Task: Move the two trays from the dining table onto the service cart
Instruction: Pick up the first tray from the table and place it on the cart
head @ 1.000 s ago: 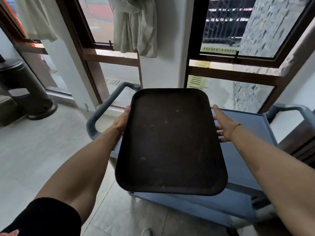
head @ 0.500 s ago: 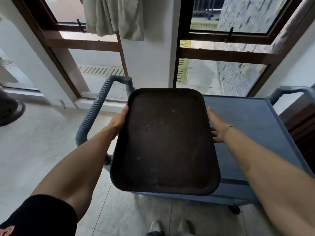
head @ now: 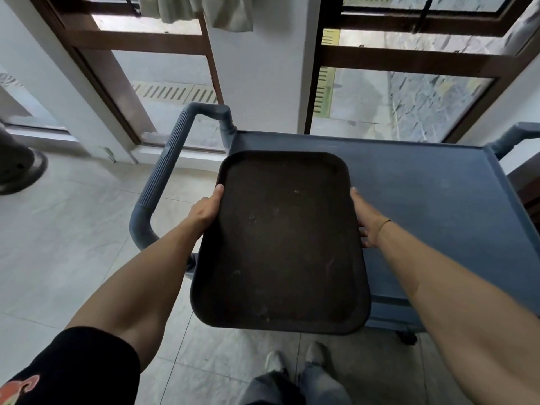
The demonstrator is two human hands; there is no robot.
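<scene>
I hold a dark brown rectangular tray [head: 280, 244] flat in front of me, over the left end of the blue service cart [head: 432, 200]. My left hand [head: 206, 210] grips the tray's left rim and my right hand [head: 365, 220] grips its right rim. The tray's far half lies above the cart's top shelf, and its near half juts out past the cart's front edge. Whether the tray touches the shelf cannot be told. No second tray and no dining table are in view.
The cart's ribbed handle [head: 166, 171] loops out on the left, and another handle [head: 514, 138] shows at the far right. Wood-framed windows [head: 394, 59] and a white pillar [head: 263, 68] stand right behind the cart. A dark round base [head: 17, 168] sits on the tiled floor at left.
I have stepped closer to the cart and the view has tilted down. The tray has moved further over the cart's top shelf and lower, with both hands still on its rims.
</scene>
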